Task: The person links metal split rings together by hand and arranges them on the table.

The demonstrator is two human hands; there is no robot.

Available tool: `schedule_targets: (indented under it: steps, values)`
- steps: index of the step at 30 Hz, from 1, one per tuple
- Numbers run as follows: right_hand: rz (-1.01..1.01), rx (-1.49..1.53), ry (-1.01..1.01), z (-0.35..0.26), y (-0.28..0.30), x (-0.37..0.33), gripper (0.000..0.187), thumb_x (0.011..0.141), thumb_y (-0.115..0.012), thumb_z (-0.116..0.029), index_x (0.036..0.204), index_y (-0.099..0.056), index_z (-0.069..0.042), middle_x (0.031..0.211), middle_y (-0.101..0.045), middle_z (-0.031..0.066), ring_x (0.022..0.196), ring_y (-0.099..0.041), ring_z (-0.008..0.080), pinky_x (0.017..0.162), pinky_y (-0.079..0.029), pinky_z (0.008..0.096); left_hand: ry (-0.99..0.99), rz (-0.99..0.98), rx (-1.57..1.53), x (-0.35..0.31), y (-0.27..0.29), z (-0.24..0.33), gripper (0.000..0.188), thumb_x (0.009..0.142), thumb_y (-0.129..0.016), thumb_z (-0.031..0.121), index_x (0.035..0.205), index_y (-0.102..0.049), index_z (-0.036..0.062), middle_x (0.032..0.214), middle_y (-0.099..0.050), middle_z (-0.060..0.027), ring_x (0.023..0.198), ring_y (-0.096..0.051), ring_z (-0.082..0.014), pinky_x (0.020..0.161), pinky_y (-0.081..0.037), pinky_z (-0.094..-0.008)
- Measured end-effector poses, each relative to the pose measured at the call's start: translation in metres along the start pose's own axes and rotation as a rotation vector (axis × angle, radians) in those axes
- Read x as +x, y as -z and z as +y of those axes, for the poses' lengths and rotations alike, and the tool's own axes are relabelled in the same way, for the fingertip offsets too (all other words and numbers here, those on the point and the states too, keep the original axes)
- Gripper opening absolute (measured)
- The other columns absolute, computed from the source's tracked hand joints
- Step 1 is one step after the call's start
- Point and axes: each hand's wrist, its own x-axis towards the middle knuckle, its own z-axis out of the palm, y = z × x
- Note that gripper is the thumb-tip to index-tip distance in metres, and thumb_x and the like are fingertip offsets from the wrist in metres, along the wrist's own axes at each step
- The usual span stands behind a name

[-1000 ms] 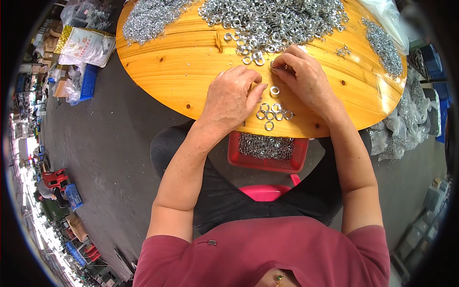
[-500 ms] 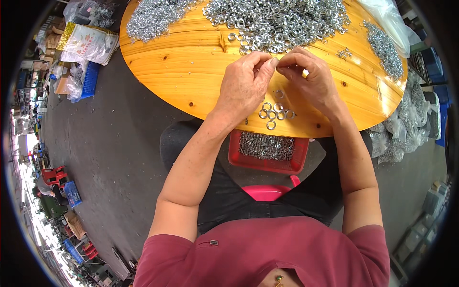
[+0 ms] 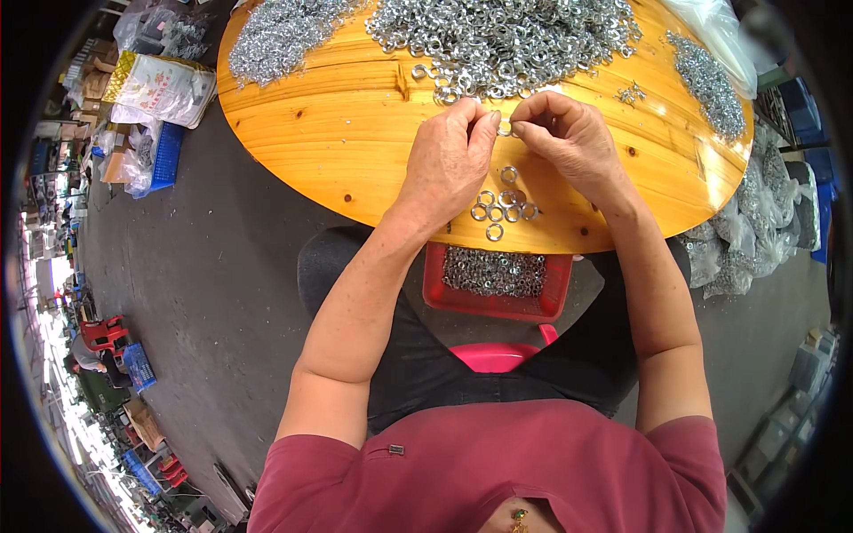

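Note:
Over the near half of the wooden table, my left hand (image 3: 449, 164) and my right hand (image 3: 577, 147) face each other with a small gap between them. A metal ring (image 3: 505, 129) shows in that gap, pinched at the tips of my right thumb and forefinger. My left thumb and forefinger are pressed together; whatever they hold is too small to make out. Below the hands, several loose rings (image 3: 496, 213) lie flat in a small cluster near the table edge. A large heap of metal rings (image 3: 506, 44) spreads just beyond my fingertips.
On the round wooden table (image 3: 302, 151) are a pile of small metal parts (image 3: 280, 40) at the far left, another pile (image 3: 711, 84) at the right and a few loose pieces (image 3: 632, 92). A red basket (image 3: 498, 306) of metal parts sits below the edge. Filled bags (image 3: 746, 235) stand right.
My fingertips, touching before, have drawn slightly apart, and a ring now shows between them at my right fingers. The view has shifted slightly; the loose rings lie in the same arrangement.

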Motion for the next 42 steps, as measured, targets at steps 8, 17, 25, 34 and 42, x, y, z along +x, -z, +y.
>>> schedule_targets:
  steps: [8, 17, 25, 34, 42]
  values:
    - [0.031, 0.041, 0.032, -0.003, -0.011, -0.002, 0.015, 0.086, -0.057, 0.003, 0.098, -0.062, -0.004, 0.085, -0.06, -0.0011, 0.07, -0.049, 0.0033, 0.062, -0.038, 0.0142, 0.039, -0.017, -0.167, -0.001, 0.0, 0.0, 0.016, 0.092, -0.053, 0.014, 0.081, -0.057, 0.0021, 0.065, -0.058, -0.0053, 0.054, -0.049, -0.0146, 0.051, -0.042, -0.0297]
    - [0.026, 0.207, 0.033, -0.001, -0.013, -0.001, 0.018, 0.082, -0.054, 0.003, 0.096, -0.062, -0.004, 0.08, -0.059, 0.0002, 0.068, -0.05, 0.0048, 0.062, -0.041, 0.0159, 0.177, -0.169, -0.525, -0.006, 0.008, 0.007, 0.013, 0.094, -0.055, 0.012, 0.1, -0.062, 0.003, 0.076, -0.062, -0.0027, 0.057, -0.052, -0.005, 0.051, -0.042, -0.0167]
    - [-0.019, 0.314, 0.014, -0.003, -0.008, -0.001, 0.017, 0.082, -0.055, 0.002, 0.096, -0.061, -0.005, 0.081, -0.06, 0.0007, 0.07, -0.052, 0.0055, 0.065, -0.042, 0.0162, 0.157, -0.135, -0.505, -0.006, 0.006, 0.002, 0.017, 0.091, -0.059, 0.008, 0.106, -0.063, 0.0016, 0.08, -0.064, -0.0036, 0.062, -0.054, -0.005, 0.054, -0.043, -0.0156]
    - [-0.021, 0.561, -0.151, -0.008, 0.001, -0.002, 0.01, 0.086, -0.062, -0.002, 0.095, -0.061, -0.004, 0.085, -0.061, 0.0019, 0.071, -0.055, 0.0072, 0.066, -0.044, 0.0175, 0.007, -0.073, -0.316, -0.013, 0.005, 0.007, 0.011, 0.089, -0.058, 0.006, 0.094, -0.066, 0.0005, 0.073, -0.062, -0.0024, 0.057, -0.047, -0.0061, 0.05, -0.039, -0.0197]
    - [-0.04, 0.481, -0.05, -0.003, 0.001, -0.002, 0.009, 0.087, -0.063, -0.003, 0.096, -0.06, -0.004, 0.087, -0.061, 0.0028, 0.072, -0.056, 0.0083, 0.067, -0.045, 0.0182, 0.215, -0.159, -0.557, -0.008, 0.01, 0.008, 0.009, 0.09, -0.057, 0.008, 0.091, -0.064, 0.0016, 0.072, -0.063, -0.0037, 0.057, -0.05, -0.005, 0.048, -0.039, -0.0164]
